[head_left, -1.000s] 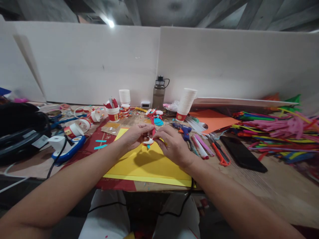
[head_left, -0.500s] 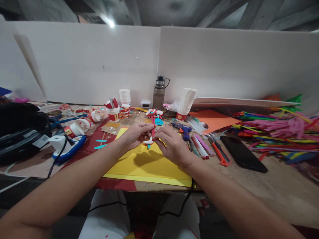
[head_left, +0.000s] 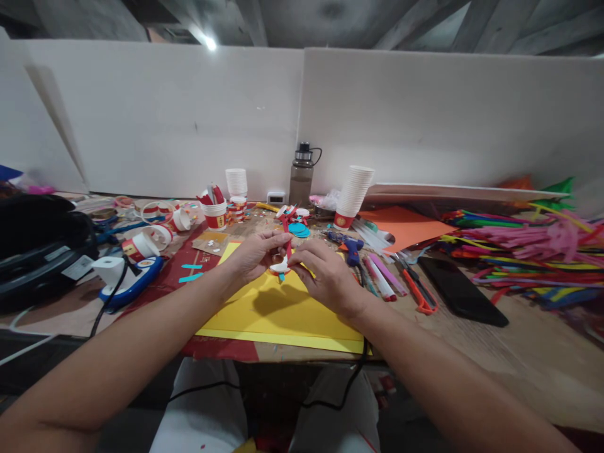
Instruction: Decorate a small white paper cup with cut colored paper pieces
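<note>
Over the yellow paper (head_left: 264,321), both hands are closed on a small paper craft. My left hand (head_left: 258,255) pinches its red strip (head_left: 287,238) from the left. The fingers of my right hand (head_left: 325,270) close on the same strip from the other side, lower down. Below the fingers hangs a white and red round piece (head_left: 280,267) with a small teal tab. The fingers partly hide where strip and round piece meet. Just beyond the hands lie teal paper discs (head_left: 299,230).
A glue gun (head_left: 353,250), markers (head_left: 380,280), an orange-handled cutter (head_left: 419,292) and a phone (head_left: 462,290) lie to the right. Stacked paper cups (head_left: 353,198) and a bottle (head_left: 301,179) stand behind. Left are cut cups (head_left: 140,245) and a blue power strip (head_left: 134,286).
The strip and round piece have shifted very slightly to the left in my fingers' hold. Both hands stay in nearly the same place.
</note>
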Demonstrator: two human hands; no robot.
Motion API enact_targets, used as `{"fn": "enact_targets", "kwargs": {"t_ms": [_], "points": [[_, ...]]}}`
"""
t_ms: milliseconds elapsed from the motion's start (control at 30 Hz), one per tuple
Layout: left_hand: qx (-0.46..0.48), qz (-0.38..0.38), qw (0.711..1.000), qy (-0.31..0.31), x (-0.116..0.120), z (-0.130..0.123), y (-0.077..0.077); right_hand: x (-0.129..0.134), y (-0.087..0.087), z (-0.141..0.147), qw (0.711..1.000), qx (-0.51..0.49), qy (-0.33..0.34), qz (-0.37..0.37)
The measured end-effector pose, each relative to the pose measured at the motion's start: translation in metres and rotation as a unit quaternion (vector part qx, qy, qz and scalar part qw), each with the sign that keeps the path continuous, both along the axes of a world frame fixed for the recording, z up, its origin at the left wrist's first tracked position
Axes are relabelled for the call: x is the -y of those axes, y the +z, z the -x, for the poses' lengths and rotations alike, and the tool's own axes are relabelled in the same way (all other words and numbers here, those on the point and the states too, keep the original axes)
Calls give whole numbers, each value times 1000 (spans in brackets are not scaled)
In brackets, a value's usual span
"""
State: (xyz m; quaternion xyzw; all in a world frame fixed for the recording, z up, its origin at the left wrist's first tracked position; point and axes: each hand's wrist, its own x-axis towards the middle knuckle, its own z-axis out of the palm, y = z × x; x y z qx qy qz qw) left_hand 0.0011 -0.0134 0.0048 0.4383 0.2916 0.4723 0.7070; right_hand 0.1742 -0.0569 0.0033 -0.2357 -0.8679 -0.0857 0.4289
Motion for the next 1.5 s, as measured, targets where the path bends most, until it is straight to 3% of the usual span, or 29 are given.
{"fn": "enact_targets", "kwargs": {"t_ms": [333,533,700,867,1200,1500], "points": [[19,7,999,32,-1,1,3,0,-1,1,1000,-10,14,14],[-59,-104,990,69,6,-2,4,3,3,3,989,-91,5,113],[-182,-186,959,113,16,-4,6,-1,4,4,942,-227,-21,245],[-214,-212,947,110,17,-6,4,-5,3,4,890,-284,-1,358],[-297,-308,890,157,25,-7,10,-5,5,5,878,-290,-14,380],[-293,-345,876,163,25,-7,8,-4,6,5,870,-300,-13,391]]}}
